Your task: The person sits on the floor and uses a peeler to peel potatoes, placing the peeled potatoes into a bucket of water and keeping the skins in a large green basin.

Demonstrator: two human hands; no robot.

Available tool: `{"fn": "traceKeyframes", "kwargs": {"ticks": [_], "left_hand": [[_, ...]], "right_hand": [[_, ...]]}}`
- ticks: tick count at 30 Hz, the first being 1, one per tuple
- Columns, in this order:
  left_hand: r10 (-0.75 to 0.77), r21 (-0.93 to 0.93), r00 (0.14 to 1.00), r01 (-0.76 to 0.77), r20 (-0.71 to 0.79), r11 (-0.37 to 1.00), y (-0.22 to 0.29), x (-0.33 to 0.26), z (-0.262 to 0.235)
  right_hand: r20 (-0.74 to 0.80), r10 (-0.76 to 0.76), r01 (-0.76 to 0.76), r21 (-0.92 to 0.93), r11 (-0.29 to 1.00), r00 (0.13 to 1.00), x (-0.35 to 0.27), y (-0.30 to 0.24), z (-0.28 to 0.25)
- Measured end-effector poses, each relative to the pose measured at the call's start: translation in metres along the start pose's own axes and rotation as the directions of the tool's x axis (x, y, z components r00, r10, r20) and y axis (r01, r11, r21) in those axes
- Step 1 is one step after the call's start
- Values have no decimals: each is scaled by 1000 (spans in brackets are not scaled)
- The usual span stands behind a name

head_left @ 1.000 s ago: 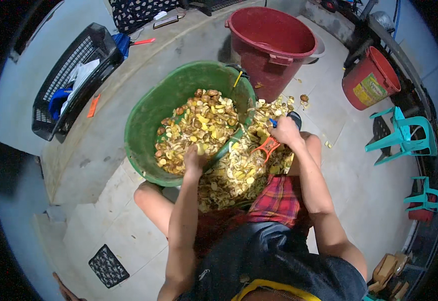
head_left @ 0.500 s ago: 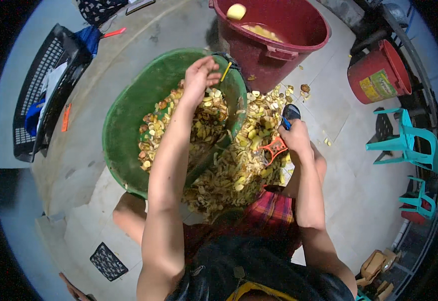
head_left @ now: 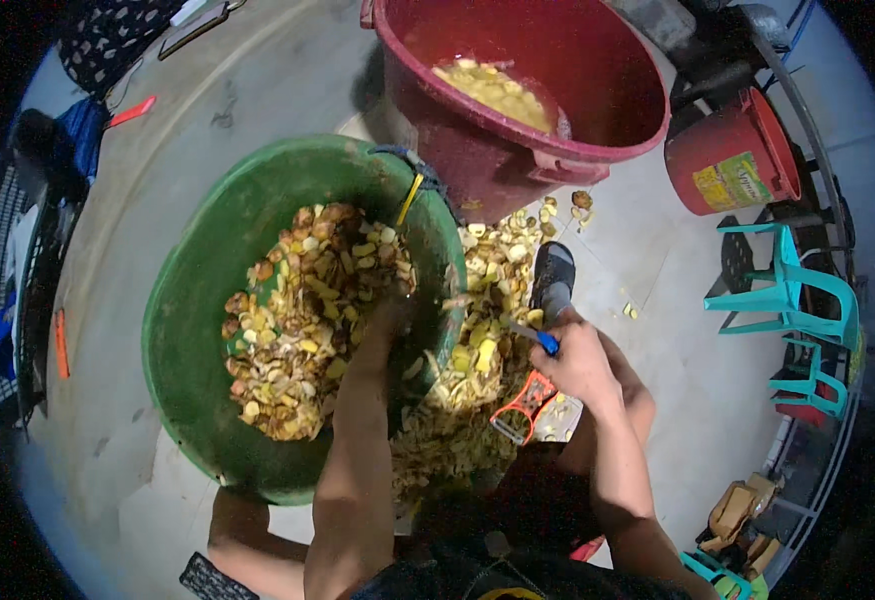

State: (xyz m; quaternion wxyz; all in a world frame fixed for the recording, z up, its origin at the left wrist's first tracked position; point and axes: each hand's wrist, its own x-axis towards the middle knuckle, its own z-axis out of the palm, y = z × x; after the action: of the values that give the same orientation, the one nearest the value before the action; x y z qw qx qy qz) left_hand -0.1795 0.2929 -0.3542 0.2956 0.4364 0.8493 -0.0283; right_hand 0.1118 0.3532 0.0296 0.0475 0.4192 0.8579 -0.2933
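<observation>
The red tub (head_left: pixel 477 150) is cut off at the top edge; pale pieces lie inside. The green basin (head_left: pixel 197 300) is filled with yellow-brown peels (head_left: pixel 307 310). The left hand (head_left: pixel 389 312) is blurred among them, its grip unclear. A blue-handled knife (head_left: pixel 535 336) is held in the closed right hand (head_left: pixel 577 362).

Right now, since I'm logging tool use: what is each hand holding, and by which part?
The right hand holds a small knife by its blue handle. The left hand reaches into the green tub; its grip cannot be told.

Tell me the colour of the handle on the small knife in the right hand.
Blue, seen in the head view: the knife handle shows just above the right hand.
</observation>
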Motion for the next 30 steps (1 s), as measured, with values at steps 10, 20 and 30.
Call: {"fn": "traceKeyframes", "kwargs": {"ticks": [10,20,30], "left_hand": [[-21,-10,1000,21,1,1000,-10,14,-6],[-55,-4,955,59,292,998,-82,-93,-39],[-170,-148,957,208,236,967,-167,-240,44]], "right_hand": [[33,15,-15,-6,1000,999,4,-7,-2],[-7,12,-12,40,999,1000,-6,-1,5],[7,-29,28,31,999,1000,-12,-15,19]]}}
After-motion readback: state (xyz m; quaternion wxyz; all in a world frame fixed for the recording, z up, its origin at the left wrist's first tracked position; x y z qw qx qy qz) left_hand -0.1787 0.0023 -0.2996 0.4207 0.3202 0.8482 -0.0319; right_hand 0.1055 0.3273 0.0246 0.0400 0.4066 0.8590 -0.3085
